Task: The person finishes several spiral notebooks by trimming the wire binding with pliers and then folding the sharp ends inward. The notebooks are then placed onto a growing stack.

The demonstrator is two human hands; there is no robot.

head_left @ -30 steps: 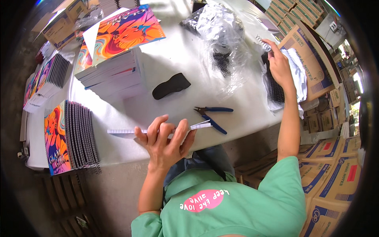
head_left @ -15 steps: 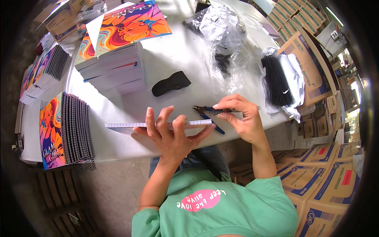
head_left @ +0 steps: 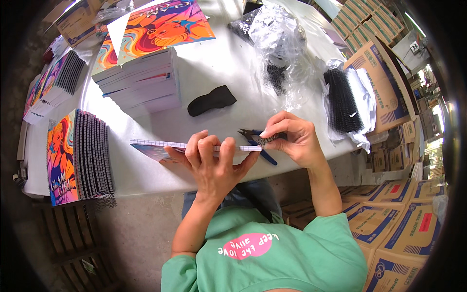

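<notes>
My left hand [head_left: 210,153] is closed around a notebook block [head_left: 165,144], which stands on edge with its punched page edge facing up. Between the thumb and fingers of my right hand [head_left: 296,138] is a black spiral binding coil [head_left: 267,140], its tip at the right end of the notebook's edge. Under the coil and partly behind the notebook lie cutting pliers with blue handles [head_left: 267,156], jaws apart, touched by neither hand. A black strap-like cloth piece [head_left: 211,100] rests on the table just beyond my hands.
A tall stack of unbound notebooks [head_left: 141,82] stands beyond, with colourful covers [head_left: 165,27] on top. Bound notebooks [head_left: 80,158] are stacked at left. At right, black coils [head_left: 343,100] lie on white wrapping beside an open carton [head_left: 379,82]; plastic bags [head_left: 277,36] sit behind.
My right hand has moved slightly left, bringing the coil to the notebook's right end. The notebook has tilted a little, showing more of its cover.
</notes>
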